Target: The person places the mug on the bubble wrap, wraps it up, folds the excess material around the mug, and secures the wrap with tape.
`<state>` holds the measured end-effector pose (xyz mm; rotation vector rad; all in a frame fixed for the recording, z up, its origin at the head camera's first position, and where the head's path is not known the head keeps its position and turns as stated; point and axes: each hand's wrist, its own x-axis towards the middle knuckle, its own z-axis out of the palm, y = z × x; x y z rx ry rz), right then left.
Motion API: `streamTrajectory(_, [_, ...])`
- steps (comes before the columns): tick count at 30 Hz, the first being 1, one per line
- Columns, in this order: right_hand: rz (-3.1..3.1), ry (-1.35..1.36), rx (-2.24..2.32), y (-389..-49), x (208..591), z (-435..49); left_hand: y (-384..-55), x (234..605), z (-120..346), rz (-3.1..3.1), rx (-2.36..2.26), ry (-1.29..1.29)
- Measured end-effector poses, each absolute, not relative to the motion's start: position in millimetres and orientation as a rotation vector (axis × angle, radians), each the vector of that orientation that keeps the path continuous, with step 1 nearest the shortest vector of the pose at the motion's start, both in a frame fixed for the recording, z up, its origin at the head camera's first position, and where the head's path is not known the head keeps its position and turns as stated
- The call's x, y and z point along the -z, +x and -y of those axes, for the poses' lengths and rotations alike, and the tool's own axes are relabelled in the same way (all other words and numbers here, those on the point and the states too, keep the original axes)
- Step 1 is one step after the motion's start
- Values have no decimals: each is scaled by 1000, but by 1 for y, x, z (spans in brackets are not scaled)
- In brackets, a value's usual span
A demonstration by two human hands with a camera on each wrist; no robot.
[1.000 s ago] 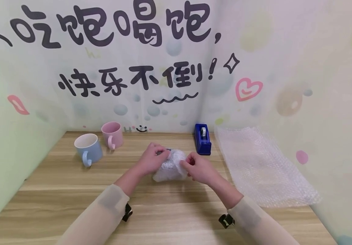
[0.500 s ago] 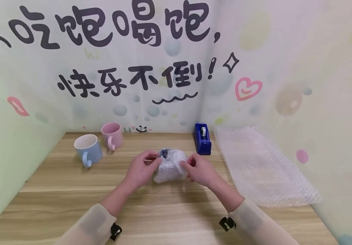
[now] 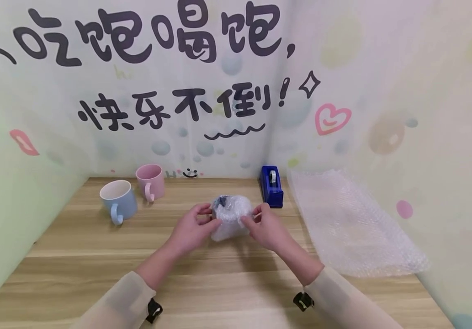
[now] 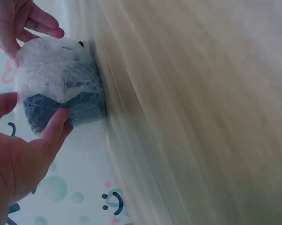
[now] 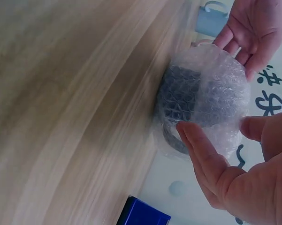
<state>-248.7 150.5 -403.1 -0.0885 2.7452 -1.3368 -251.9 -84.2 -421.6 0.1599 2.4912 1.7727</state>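
A bundle in bubble wrap (image 3: 230, 218) stands on the table in front of me, dark blue showing through the clear film. What the wrap encloses is mostly hidden. My left hand (image 3: 190, 230) holds its left side, thumb at the front and fingers round behind. On the other side, my right hand (image 3: 266, 228) grips the bundle the same way, thumb near a fold of the wrap. In the left wrist view the dark blue end of the bundle (image 4: 61, 84) lies between left thumb and fingers. The right wrist view shows right fingertips (image 5: 185, 129) pressed against the wrap.
At the back left stand a light blue mug (image 3: 122, 203) and a pink mug (image 3: 156, 185), handles toward me. A blue tape dispenser (image 3: 271, 189) is behind my right hand. A flat sheet of bubble wrap (image 3: 351, 224) covers the table's right side. Walls border the table.
My left hand has come back from the bundle's top to its left side, uncovering the dark patch there. The bundle now stands more upright, and my right hand stays on it.
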Motion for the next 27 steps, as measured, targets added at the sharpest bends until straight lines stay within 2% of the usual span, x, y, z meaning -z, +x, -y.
streamTrajectory(14, [-2703,118,1535,-320,406,-146,-326,427,52,-2490,-1856,103])
streamTrajectory(27, [-2624,42,1605,-361,403,-150,-379,418,39,-2323,-1931,58])
